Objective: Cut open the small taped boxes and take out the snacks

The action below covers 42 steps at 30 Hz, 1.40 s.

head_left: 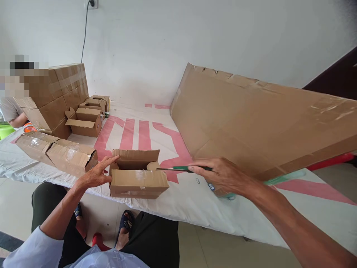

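A small cardboard box (139, 184) lies near the table's front edge, its rear flap standing up and a strip of clear tape on the front flap. My left hand (97, 173) grips the box's left end, fingers over the top edge and thumb at the side. In my right hand (220, 173) is a knife (181, 168) with a green and black handle. Its thin blade points left, with the tip over the box's right end. Whether the blade touches the cardboard I cannot tell.
Two taped boxes (71, 154) stand at left. Behind them are several open boxes (86, 121) and a tall carton stack (75, 83). A large cardboard sheet (251, 123) leans at right. A person's arm (19, 121) shows far left. A white cloth with pink marks (145, 134) covers the table.
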Available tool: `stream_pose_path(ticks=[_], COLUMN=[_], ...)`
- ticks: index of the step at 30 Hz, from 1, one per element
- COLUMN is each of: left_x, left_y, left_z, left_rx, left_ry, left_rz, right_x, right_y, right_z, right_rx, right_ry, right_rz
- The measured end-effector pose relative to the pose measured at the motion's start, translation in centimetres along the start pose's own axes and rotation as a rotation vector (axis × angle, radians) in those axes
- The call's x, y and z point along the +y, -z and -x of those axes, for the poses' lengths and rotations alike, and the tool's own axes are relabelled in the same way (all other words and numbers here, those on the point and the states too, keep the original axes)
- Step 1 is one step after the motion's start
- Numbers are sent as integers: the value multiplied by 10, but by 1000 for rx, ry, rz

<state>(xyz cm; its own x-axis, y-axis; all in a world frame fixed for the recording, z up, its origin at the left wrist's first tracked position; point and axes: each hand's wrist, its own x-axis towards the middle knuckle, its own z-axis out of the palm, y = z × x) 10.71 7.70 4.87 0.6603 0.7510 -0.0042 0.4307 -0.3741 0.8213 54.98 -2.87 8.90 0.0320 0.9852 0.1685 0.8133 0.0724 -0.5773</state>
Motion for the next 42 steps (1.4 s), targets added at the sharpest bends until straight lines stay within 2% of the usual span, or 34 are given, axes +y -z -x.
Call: stream_pose_path(ticks=[2, 3, 5, 9, 11, 12, 14, 17, 20, 23, 25, 28, 30, 32, 35, 38, 42], left_x=[1, 1, 1, -3, -4, -4, -3, -2, -6, -12, -15, -12, -5, 8, 28, 38, 32], left_y=[0, 1, 2, 7, 9, 10, 11, 8, 2, -1, 2, 14, 22, 24, 16, 6, 3], left_z=[0, 0, 1, 3, 3, 3, 3, 3, 1, -1, -1, 1, 4, 6, 8, 7, 7], left_rx=[-15, -15, -9, -27, -47, -56, -73, -88, -92, -59, -28, -30, -46, -40, -2, 7, -27], left_ry=[-22, -30, -40, -31, -18, -10, 8, 36, 25, -6, -13, 0, -2, -33, -101, -101, -26], left_rz=[-8, -7, 3, 38, 54, 57, 42, -35, -117, -163, -181, -229, -278, -347, -496, -614, -634], right_x=[22, 32, 50, 81, 87, 85, 70, 25, -21, -47, -55, -64, -73, -83, -93, -93, -78], right_y=[-7, -17, -52, -136, -160, -165, -161, -138, -123, -126, -135, -147, -151, -151, -147, -140, -119], right_z=[13, 19, 33, 63, 72, 73, 68, 48, 29, 19, 18, 17, 14, 8, -4, -15, -19], right_rx=[60, 118, 229, 298, 301, 314, 370, 408, 296, 155, 114, 158, 173, 119, -58, -174, -50], right_ry=[-57, -84, -151, -320, -330, -318, -260, -87, 100, 138, 147, 191, 283, 425, 577, 602, 602], right_rz=[-64, -92, -105, 52, 110, 97, -24, -260, -276, -226, -184, -75, 10, 87, 158, 219, 323])
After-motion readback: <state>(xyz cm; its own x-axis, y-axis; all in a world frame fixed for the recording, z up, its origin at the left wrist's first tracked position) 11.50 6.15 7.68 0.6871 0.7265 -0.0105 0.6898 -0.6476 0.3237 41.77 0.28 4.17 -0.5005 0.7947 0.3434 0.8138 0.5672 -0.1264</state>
